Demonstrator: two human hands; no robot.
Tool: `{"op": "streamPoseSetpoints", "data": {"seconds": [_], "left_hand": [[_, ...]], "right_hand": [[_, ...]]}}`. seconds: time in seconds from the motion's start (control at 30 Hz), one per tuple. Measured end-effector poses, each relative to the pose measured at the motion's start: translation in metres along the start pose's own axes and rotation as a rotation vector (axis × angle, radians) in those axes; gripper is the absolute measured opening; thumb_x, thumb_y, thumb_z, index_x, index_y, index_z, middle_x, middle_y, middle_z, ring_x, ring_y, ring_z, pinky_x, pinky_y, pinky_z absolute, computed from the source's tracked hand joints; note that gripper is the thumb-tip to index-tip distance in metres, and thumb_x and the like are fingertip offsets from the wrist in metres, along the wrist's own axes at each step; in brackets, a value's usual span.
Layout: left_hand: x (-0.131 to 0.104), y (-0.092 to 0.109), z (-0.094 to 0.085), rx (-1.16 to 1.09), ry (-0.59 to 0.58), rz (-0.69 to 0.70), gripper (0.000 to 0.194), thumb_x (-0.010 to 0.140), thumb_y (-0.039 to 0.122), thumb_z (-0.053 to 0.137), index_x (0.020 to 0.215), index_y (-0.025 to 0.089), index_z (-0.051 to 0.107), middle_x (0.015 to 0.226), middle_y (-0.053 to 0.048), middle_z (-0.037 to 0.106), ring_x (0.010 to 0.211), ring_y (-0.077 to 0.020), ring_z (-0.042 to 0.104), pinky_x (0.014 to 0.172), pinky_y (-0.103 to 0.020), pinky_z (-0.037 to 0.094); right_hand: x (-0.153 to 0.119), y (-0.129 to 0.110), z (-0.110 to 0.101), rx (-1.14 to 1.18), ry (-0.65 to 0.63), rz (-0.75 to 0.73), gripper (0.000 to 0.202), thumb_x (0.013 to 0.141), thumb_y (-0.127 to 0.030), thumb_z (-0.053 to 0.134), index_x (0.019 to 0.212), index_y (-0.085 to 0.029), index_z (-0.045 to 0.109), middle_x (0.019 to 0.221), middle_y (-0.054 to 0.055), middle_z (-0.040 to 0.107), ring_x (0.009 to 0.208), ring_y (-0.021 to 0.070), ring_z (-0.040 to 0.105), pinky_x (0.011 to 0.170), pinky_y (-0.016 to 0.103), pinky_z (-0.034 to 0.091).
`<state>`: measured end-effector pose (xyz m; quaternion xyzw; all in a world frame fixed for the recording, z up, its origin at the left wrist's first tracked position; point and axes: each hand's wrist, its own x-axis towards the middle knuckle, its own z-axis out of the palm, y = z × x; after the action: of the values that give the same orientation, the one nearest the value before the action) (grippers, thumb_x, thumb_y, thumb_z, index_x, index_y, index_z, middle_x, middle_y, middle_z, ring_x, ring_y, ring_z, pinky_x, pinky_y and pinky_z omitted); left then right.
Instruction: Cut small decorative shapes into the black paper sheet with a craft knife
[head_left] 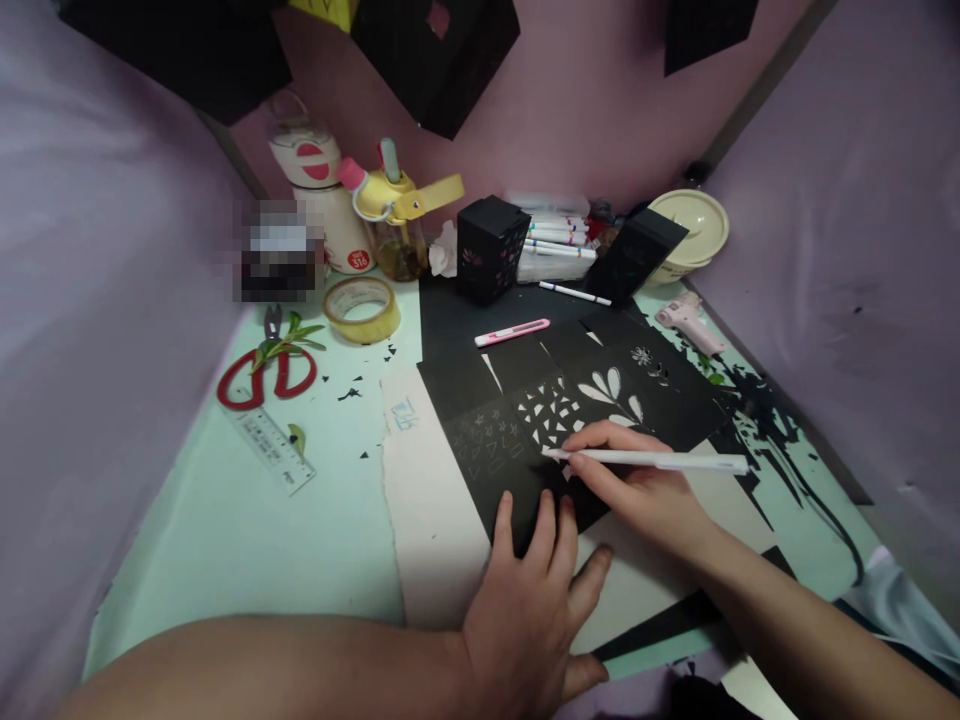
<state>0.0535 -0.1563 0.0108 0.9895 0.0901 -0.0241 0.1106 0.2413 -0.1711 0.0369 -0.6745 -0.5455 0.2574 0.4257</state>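
Observation:
A sheet of black paper (pixel 480 395) lies at the middle of the table, with cut-out shapes: small white pieces, a leafy sprig and a flower. Outlined stars and other shapes show on its left part. My right hand (pixel 645 490) grips a white pen-like tool (pixel 660 460) between thumb and fingers, its tip at the lower edge of the small cut-outs. My left hand (pixel 536 590) rests with spread fingers on the lower edge of the black paper, holding nothing. White paper (pixel 435 500) lies underneath. A pink cutter (pixel 512 333) lies beyond the cut-outs.
Red-handled scissors (pixel 266 378), a clear ruler (pixel 274 445) and a tape roll (pixel 362 310) are at left. Bottles, a black box (pixel 489 250), white markers (pixel 555 250) and a cream bowl (pixel 690 230) stand behind. A pink glue gun (pixel 690 322) and black scraps (pixel 757 400) lie right.

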Motion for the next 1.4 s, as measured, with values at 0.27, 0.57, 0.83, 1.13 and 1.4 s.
{"op": "streamPoseSetpoints", "data": {"seconds": [0.27, 0.57, 0.83, 1.13, 1.4], "left_hand": [[0.001, -0.001, -0.001, -0.032, -0.022, 0.010, 0.079, 0.087, 0.073, 0.047, 0.150, 0.024, 0.039, 0.153, -0.027, 0.035, 0.142, -0.0455, 0.029, 0.105, -0.076, 0.023], [0.002, -0.002, -0.002, -0.071, -0.051, 0.002, 0.079, 0.087, 0.070, 0.049, 0.150, 0.025, 0.038, 0.155, -0.026, 0.033, 0.143, -0.0461, 0.027, 0.105, -0.076, 0.021], [0.001, -0.001, 0.003, -0.064, 0.013, -0.010, 0.079, 0.087, 0.072, 0.049, 0.149, 0.025, 0.040, 0.155, -0.025, 0.033, 0.144, -0.0484, 0.023, 0.106, -0.076, 0.019], [0.001, -0.001, -0.002, -0.070, -0.005, -0.016, 0.078, 0.086, 0.071, 0.051, 0.149, 0.025, 0.041, 0.154, -0.026, 0.033, 0.143, -0.0494, 0.025, 0.106, -0.075, 0.023], [-0.001, 0.000, 0.001, -0.067, 0.007, -0.019, 0.078, 0.087, 0.071, 0.050, 0.149, 0.025, 0.040, 0.154, -0.025, 0.033, 0.143, -0.0500, 0.024, 0.106, -0.075, 0.022]], "right_hand": [[0.005, 0.020, 0.022, 0.052, 0.032, 0.013, 0.012, 0.087, -0.023, 0.059, 0.081, -0.021, 0.069, 0.066, -0.001, 0.067, 0.060, 0.0137, 0.062, 0.057, 0.024, 0.050], [0.005, 0.023, 0.027, -0.035, 0.036, -0.114, 0.013, 0.084, -0.018, 0.057, 0.081, -0.020, 0.069, 0.067, 0.000, 0.068, 0.059, 0.0135, 0.061, 0.057, 0.025, 0.049], [0.004, 0.024, 0.028, -0.018, 0.037, -0.105, 0.014, 0.086, -0.019, 0.056, 0.082, -0.020, 0.070, 0.065, 0.000, 0.067, 0.059, 0.0140, 0.063, 0.056, 0.025, 0.049], [0.003, 0.024, 0.027, -0.002, 0.035, -0.108, 0.014, 0.086, -0.019, 0.057, 0.082, -0.020, 0.070, 0.066, 0.000, 0.068, 0.058, 0.0138, 0.063, 0.056, 0.025, 0.050], [0.004, 0.023, 0.027, -0.008, 0.032, -0.095, 0.015, 0.086, -0.020, 0.055, 0.080, -0.020, 0.069, 0.063, -0.001, 0.066, 0.057, 0.0140, 0.062, 0.055, 0.025, 0.049]]}}
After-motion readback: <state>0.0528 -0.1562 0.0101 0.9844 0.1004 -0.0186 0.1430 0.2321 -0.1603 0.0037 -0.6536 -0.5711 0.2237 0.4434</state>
